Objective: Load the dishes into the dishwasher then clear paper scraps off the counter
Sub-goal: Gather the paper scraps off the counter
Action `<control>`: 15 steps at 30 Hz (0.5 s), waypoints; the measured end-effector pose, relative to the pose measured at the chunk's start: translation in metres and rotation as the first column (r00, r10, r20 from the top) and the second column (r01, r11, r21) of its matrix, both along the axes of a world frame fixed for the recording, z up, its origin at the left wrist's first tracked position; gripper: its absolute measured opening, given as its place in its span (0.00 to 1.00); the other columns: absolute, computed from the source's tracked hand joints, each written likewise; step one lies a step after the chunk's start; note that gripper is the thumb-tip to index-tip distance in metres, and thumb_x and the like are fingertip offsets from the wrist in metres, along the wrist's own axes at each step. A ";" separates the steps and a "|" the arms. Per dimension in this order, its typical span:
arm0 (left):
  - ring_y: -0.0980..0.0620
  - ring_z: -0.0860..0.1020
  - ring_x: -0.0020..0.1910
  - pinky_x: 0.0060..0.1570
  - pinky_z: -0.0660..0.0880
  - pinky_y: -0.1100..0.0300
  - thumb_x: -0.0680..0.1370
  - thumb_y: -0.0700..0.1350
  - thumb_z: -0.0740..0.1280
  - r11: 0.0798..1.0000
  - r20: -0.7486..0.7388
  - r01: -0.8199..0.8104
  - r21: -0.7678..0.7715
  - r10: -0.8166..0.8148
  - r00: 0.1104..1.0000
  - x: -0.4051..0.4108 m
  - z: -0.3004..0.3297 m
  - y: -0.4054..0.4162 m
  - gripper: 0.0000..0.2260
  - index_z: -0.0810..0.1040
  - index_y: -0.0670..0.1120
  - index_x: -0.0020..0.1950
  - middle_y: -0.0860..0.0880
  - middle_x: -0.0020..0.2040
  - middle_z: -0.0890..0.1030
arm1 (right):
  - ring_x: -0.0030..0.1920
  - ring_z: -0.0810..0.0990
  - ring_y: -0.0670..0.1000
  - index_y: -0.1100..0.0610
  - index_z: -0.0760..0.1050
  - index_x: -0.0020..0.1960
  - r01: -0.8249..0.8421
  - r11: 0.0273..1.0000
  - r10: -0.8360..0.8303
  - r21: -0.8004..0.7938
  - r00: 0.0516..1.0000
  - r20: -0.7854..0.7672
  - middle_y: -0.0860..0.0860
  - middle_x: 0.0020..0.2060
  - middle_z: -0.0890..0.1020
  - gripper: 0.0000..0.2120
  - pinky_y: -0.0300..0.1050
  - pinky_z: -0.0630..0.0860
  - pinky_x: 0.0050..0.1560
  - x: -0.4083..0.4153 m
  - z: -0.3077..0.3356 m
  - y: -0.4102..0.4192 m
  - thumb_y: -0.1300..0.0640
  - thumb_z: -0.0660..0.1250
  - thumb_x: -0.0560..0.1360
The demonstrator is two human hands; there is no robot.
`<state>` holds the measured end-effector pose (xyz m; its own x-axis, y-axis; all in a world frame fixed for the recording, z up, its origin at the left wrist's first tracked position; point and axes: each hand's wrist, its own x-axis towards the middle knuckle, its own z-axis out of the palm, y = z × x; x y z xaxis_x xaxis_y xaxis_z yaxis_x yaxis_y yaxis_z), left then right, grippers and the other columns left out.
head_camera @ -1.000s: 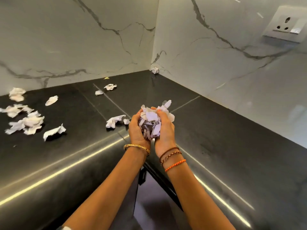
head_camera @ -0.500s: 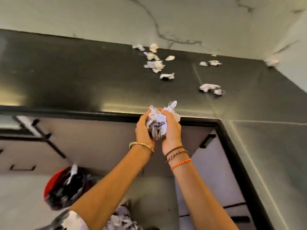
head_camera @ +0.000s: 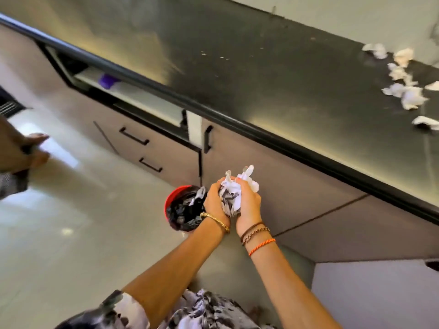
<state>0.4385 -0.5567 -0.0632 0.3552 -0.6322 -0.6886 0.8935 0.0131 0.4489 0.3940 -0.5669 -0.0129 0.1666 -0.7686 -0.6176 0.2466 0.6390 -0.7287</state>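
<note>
A crumpled wad of white paper scraps [head_camera: 231, 194] is cupped between both my hands, in front of the cabinet doors below the counter. My left hand [head_camera: 213, 201] grips its left side and my right hand [head_camera: 248, 206] grips its right side, fingers curled round it. Just left of my hands, down on the floor, stands a red bin [head_camera: 181, 208] lined with a black bag, with some paper inside. More white scraps [head_camera: 409, 96] lie scattered on the dark counter [head_camera: 261, 74] at the far right.
Grey cabinet drawers with black handles [head_camera: 134, 136] run under the counter edge. A partly open compartment [head_camera: 142, 98] under the counter shows a purple item. Another person's hand [head_camera: 23, 150] is at the left edge over the pale tiled floor.
My view has swung left and down from the counter corner to the floor. Both hands carried the paper wad off the counter and down beside the red bin.
</note>
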 end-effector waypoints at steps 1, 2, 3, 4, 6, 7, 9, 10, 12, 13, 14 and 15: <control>0.44 0.78 0.52 0.58 0.73 0.53 0.69 0.49 0.65 0.999 -0.011 -0.012 0.052 0.012 1.000 0.014 -0.009 0.010 0.18 0.78 0.41 0.54 0.42 0.55 0.81 | 0.36 0.81 0.49 0.56 0.76 0.44 -0.032 0.999 0.032 0.030 0.999 -0.014 0.53 0.38 0.81 0.05 0.38 0.78 0.34 0.014 -0.008 0.005 0.63 0.65 0.75; 0.45 0.78 0.52 0.58 0.73 0.54 0.67 0.50 0.66 0.996 -0.002 -0.036 0.078 0.037 0.999 0.032 -0.016 0.017 0.20 0.78 0.41 0.55 0.46 0.52 0.82 | 0.38 0.81 0.50 0.57 0.77 0.45 -0.065 0.996 0.067 0.059 0.997 -0.029 0.54 0.38 0.82 0.03 0.40 0.78 0.37 0.031 -0.019 0.009 0.63 0.65 0.74; 0.47 0.79 0.50 0.56 0.74 0.56 0.68 0.51 0.65 0.992 0.035 -0.048 0.116 0.044 0.998 0.046 -0.027 0.021 0.21 0.78 0.42 0.56 0.48 0.49 0.83 | 0.39 0.81 0.52 0.59 0.78 0.47 -0.082 0.993 0.086 0.084 0.995 -0.045 0.55 0.39 0.82 0.04 0.42 0.78 0.40 0.045 -0.029 0.012 0.62 0.66 0.74; 0.48 0.80 0.46 0.51 0.76 0.58 0.71 0.49 0.64 0.992 -0.009 -0.063 0.111 0.064 0.998 0.060 -0.036 0.026 0.18 0.78 0.40 0.56 0.47 0.45 0.83 | 0.40 0.82 0.53 0.60 0.78 0.50 -0.100 0.989 0.107 0.107 0.992 -0.065 0.56 0.40 0.82 0.06 0.43 0.78 0.40 0.059 -0.042 0.013 0.62 0.66 0.74; 0.49 0.82 0.35 0.36 0.79 0.63 0.78 0.44 0.58 0.989 -0.060 -0.033 0.145 0.042 0.997 0.079 -0.052 0.032 0.14 0.78 0.36 0.50 0.43 0.37 0.83 | 0.41 0.82 0.55 0.63 0.77 0.54 -0.108 0.982 0.125 0.157 0.986 -0.106 0.59 0.43 0.83 0.10 0.44 0.77 0.40 0.077 -0.067 0.012 0.62 0.66 0.74; 0.50 0.82 0.32 0.33 0.79 0.63 0.79 0.43 0.56 0.988 -0.078 -0.021 0.152 0.034 0.996 0.087 -0.069 0.033 0.14 0.78 0.37 0.47 0.43 0.34 0.83 | 0.42 0.82 0.56 0.62 0.77 0.54 -0.108 0.978 0.133 0.180 0.982 -0.131 0.60 0.44 0.83 0.10 0.44 0.78 0.40 0.087 -0.080 0.013 0.62 0.66 0.73; 0.49 0.82 0.34 0.38 0.79 0.61 0.79 0.44 0.57 0.981 -0.117 -0.027 0.193 0.050 0.992 0.103 -0.103 0.035 0.13 0.78 0.38 0.49 0.42 0.37 0.83 | 0.41 0.82 0.56 0.57 0.79 0.47 -0.149 0.966 0.181 0.210 0.973 -0.146 0.59 0.42 0.83 0.05 0.46 0.77 0.42 0.105 -0.115 0.010 0.62 0.68 0.72; 0.47 0.81 0.38 0.44 0.77 0.58 0.78 0.44 0.58 0.975 -0.135 -0.037 0.221 0.068 0.988 0.112 -0.119 0.035 0.13 0.77 0.38 0.51 0.41 0.41 0.82 | 0.40 0.82 0.56 0.53 0.79 0.42 -0.200 0.958 0.232 0.205 0.962 -0.144 0.57 0.40 0.82 0.04 0.47 0.77 0.43 0.114 -0.136 0.006 0.61 0.68 0.72; 0.45 0.78 0.46 0.52 0.74 0.55 0.78 0.46 0.60 0.950 -0.161 -0.049 0.307 0.103 0.982 0.131 -0.167 0.031 0.12 0.77 0.40 0.53 0.39 0.51 0.80 | 0.41 0.81 0.55 0.53 0.79 0.40 -0.339 0.916 0.376 0.215 0.912 -0.164 0.55 0.39 0.82 0.05 0.48 0.77 0.45 0.130 -0.185 -0.006 0.57 0.66 0.74; 0.44 0.78 0.48 0.53 0.73 0.54 0.78 0.46 0.61 0.949 -0.153 -0.044 0.312 0.096 0.984 0.139 -0.191 0.030 0.11 0.77 0.41 0.53 0.39 0.54 0.79 | 0.41 0.80 0.53 0.55 0.78 0.42 -0.406 0.884 0.450 0.234 0.875 -0.181 0.54 0.39 0.81 0.06 0.46 0.76 0.45 0.136 -0.207 -0.012 0.56 0.64 0.76; 0.43 0.77 0.49 0.52 0.73 0.54 0.77 0.46 0.61 0.948 -0.150 -0.052 0.315 0.104 0.983 0.147 -0.214 0.028 0.11 0.77 0.41 0.54 0.38 0.56 0.78 | 0.40 0.78 0.50 0.57 0.76 0.45 -0.439 0.856 0.492 0.273 0.854 -0.168 0.53 0.39 0.79 0.07 0.44 0.75 0.43 0.142 -0.236 -0.018 0.56 0.61 0.78; 0.43 0.78 0.49 0.50 0.74 0.55 0.76 0.47 0.62 0.944 -0.135 -0.054 0.327 0.103 0.986 0.157 -0.235 0.024 0.12 0.77 0.41 0.53 0.38 0.56 0.79 | 0.39 0.76 0.49 0.58 0.75 0.47 -0.453 0.840 0.511 0.300 0.845 -0.155 0.52 0.39 0.78 0.08 0.42 0.73 0.41 0.147 -0.260 -0.024 0.56 0.59 0.79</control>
